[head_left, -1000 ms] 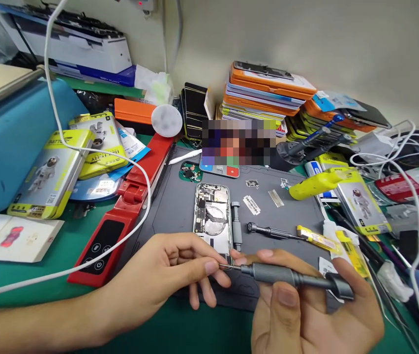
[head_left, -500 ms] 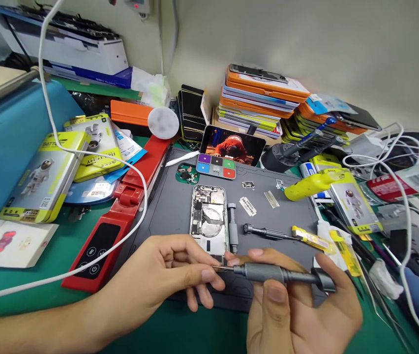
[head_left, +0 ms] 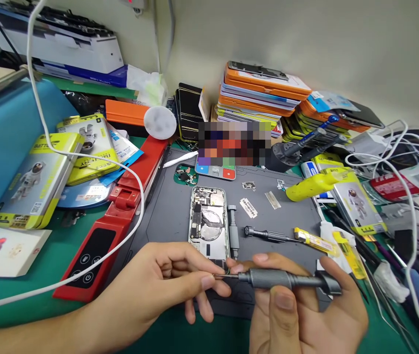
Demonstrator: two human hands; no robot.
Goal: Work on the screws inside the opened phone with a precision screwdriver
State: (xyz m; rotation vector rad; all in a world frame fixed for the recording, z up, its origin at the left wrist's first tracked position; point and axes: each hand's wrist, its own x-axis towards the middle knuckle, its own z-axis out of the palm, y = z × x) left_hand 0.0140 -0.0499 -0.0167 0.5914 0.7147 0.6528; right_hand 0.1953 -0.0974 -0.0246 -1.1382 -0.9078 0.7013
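Note:
Across the front of the mat, my right hand [head_left: 305, 305] holds a grey precision screwdriver [head_left: 274, 279] almost level, thumb and fingers round its grip and the forefinger at its wide end cap. My left hand [head_left: 172, 280] is closed in a pinch on the thin metal tip of that screwdriver; its fingertips hide the very end. Just beyond the hands lies an opened phone [head_left: 210, 223] with its inner parts and a round coil showing. A second grey screwdriver [head_left: 233, 231] rests along the phone's right side, and a third one [head_left: 268, 233] lies further right.
Razor blade [head_left: 248, 207] and small metal parts lie on the grey mat [head_left: 168, 211]. A red lamp base [head_left: 84, 265] stands left, with a white cable [head_left: 135, 184] looping over it. Yellow bottle [head_left: 311, 187], tweezers [head_left: 386, 305] and boxes crowd the right. Stacked cases [head_left: 264, 91] stand behind.
Both hands and the screwdriver sit slightly lower and further right in view, still gripped the same way. The camera view has shifted a little. The screen at the back is now pixelated.

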